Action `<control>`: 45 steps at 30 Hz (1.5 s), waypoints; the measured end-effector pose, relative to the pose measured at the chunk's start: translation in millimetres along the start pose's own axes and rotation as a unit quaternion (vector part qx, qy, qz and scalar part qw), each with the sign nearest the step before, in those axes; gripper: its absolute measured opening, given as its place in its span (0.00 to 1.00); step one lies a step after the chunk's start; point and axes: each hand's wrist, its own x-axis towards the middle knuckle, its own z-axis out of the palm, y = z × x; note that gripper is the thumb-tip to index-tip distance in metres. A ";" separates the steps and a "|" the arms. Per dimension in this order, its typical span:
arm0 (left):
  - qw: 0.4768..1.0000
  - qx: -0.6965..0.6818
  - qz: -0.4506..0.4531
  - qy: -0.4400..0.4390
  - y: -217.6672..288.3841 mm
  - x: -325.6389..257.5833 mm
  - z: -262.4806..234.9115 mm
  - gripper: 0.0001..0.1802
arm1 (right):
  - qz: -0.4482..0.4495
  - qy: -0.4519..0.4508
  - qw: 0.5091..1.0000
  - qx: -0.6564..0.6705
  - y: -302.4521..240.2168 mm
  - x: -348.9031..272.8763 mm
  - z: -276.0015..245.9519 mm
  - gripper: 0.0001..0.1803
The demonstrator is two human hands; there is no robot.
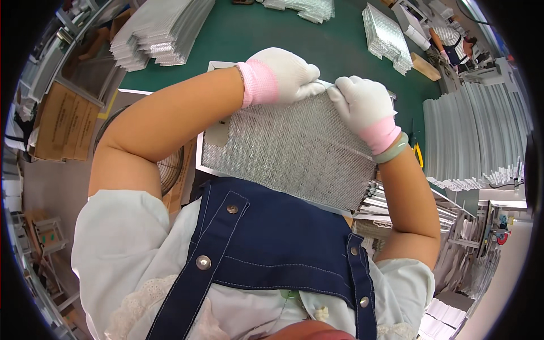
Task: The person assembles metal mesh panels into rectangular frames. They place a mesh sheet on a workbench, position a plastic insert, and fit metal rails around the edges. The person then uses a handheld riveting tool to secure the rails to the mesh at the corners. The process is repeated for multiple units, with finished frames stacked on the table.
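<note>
A silver metal mesh filter panel (294, 147) with a light metal frame lies in front of me, its near edge close to my apron. A notch or small plate shows near its left side. My left hand (283, 76), in a white glove with a pink cuff, pinches the panel's far edge. Close beside it, my right hand (362, 105), gloved alike, is closed on the same edge, thumb and fingertips pressed to the frame. The two sets of fingertips nearly meet. What lies under the fingers is hidden.
On the green table (238, 34) are mesh sheet stacks (164, 31) at far left and a mesh stack (388, 37) at far right, by a wooden block (425, 67). Many grey strips (473, 136) stand at right, near a yellow-handled tool (418, 153). Another person (453, 45) works beyond.
</note>
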 end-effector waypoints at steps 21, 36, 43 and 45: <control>0.995 -0.045 0.008 -0.091 -0.2 -10.4 -4.2 0.20 | 0.105 -0.173 0.973 0.113 -6.9 -11.5 -21.3 0.19; 0.912 -0.350 -0.180 0.112 -64.7 -72.6 -34.9 0.19 | 0.282 -0.325 0.719 0.546 -35.0 -97.0 -97.6 0.32; 0.781 -0.588 -0.055 0.203 -29.2 2.3 -23.6 0.15 | 0.324 0.309 0.689 0.570 22.5 -29.7 -13.8 0.12; 0.736 -0.637 -0.037 0.226 -23.2 10.9 -36.5 0.17 | 0.257 0.291 0.707 0.591 41.4 -17.5 -14.5 0.11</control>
